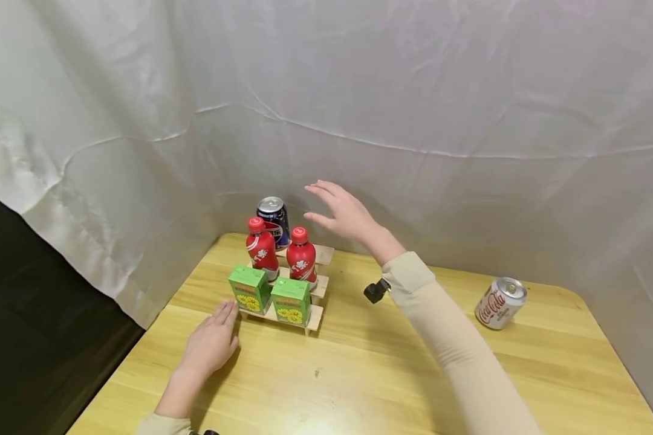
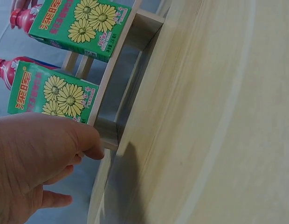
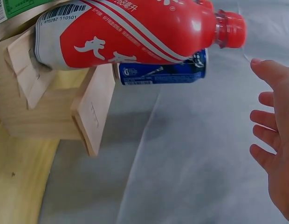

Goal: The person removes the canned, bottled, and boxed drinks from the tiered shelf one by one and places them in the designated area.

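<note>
A stepped wooden rack [image 1: 314, 316] stands on the table with drinks on its three steps. Its front step bears two green drink cartons [image 1: 291, 303] with yellow flowers, and the middle one two red bottles [image 1: 302, 261]. On the left of the top step stands a dark blue Pepsi can [image 1: 273, 219]; bare wood shows to its right. My left hand [image 1: 211, 339] rests at the rack's front left corner, fingers extended beside the left carton [image 1: 250, 290]. Up behind the right bottle, my right hand [image 1: 344, 211] hovers with fingers spread and nothing in them.
A silver Coca-Cola can [image 1: 500, 303] stands on the right side of the wooden table [image 1: 359, 380]. Pale grey cloth [image 1: 441, 90] hangs close behind the table and along its left side. Something black [image 1: 43, 314] lies beyond the left edge.
</note>
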Action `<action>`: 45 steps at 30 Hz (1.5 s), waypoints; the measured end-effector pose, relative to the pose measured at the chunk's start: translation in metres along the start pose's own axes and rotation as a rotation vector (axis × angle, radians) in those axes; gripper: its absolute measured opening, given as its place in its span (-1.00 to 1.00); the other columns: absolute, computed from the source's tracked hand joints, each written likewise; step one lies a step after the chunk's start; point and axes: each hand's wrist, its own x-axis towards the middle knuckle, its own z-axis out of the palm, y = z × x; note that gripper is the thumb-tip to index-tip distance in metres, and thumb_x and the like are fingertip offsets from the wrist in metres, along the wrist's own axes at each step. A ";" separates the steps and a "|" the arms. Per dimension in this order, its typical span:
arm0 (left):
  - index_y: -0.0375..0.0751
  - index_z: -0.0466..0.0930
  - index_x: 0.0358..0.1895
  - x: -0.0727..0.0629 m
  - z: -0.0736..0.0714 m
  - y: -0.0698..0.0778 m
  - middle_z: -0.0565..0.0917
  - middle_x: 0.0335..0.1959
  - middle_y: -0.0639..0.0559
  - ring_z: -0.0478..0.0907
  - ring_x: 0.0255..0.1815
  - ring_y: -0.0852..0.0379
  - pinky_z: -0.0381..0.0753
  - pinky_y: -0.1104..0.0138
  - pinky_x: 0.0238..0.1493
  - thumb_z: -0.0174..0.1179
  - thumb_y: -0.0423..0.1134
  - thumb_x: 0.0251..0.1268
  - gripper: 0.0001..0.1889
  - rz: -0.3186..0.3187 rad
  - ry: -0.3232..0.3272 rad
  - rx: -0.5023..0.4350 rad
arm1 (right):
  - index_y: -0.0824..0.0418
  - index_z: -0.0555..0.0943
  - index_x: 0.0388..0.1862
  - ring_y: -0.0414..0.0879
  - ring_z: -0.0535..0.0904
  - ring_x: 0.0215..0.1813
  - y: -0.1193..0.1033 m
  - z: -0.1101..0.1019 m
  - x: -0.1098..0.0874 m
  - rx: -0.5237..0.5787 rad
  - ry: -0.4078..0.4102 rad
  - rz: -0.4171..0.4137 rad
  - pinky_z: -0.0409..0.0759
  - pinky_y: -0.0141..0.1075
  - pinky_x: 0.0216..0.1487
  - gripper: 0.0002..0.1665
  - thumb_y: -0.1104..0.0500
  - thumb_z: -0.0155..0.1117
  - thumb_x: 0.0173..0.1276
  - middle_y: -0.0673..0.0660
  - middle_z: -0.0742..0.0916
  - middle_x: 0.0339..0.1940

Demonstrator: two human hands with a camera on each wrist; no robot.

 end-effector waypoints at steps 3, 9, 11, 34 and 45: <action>-0.44 0.28 0.39 -0.002 -0.002 0.003 0.32 0.44 -0.30 0.28 0.46 -0.25 0.35 -0.09 0.42 0.22 -0.21 0.21 -0.31 -0.010 -0.004 0.001 | 0.06 0.36 0.45 0.03 0.23 0.55 -0.002 0.008 0.007 0.014 -0.016 -0.001 0.23 -0.06 0.56 -0.26 -0.20 0.20 0.38 0.15 0.44 0.45; -0.43 0.27 0.40 -0.004 -0.003 0.009 0.32 0.45 -0.30 0.27 0.47 -0.25 0.35 -0.09 0.42 0.22 -0.21 0.21 -0.30 -0.019 -0.013 -0.007 | 0.04 0.34 0.46 0.01 0.21 0.55 -0.005 0.021 0.021 0.016 -0.086 0.015 0.21 -0.09 0.57 -0.24 -0.24 0.18 0.37 0.13 0.42 0.48; -0.42 0.27 0.40 -0.004 -0.002 0.010 0.32 0.45 -0.29 0.27 0.47 -0.25 0.35 -0.09 0.42 0.21 -0.21 0.21 -0.31 -0.025 -0.015 -0.011 | 0.01 0.32 0.47 -0.01 0.20 0.56 -0.006 0.025 0.026 0.005 -0.116 0.021 0.20 -0.10 0.57 -0.22 -0.27 0.16 0.37 0.12 0.40 0.49; -0.44 0.26 0.40 0.004 0.002 0.019 0.30 0.45 -0.30 0.26 0.48 -0.24 0.33 -0.05 0.45 0.20 -0.23 0.22 -0.32 -0.031 -0.015 -0.044 | 0.08 0.24 0.51 -0.02 0.34 0.45 -0.004 0.053 0.063 -0.014 -0.298 -0.017 0.35 -0.16 0.49 -0.04 -0.26 0.31 0.25 0.11 0.47 0.43; -0.43 0.26 0.41 0.006 0.007 0.019 0.33 0.44 -0.29 0.27 0.48 -0.21 0.35 -0.02 0.45 0.20 -0.24 0.19 -0.30 -0.030 -0.008 -0.028 | 0.08 0.14 0.56 0.03 0.30 0.49 0.001 0.062 0.060 0.053 -0.306 0.010 0.29 -0.10 0.53 -0.02 -0.20 0.31 0.29 0.15 0.41 0.47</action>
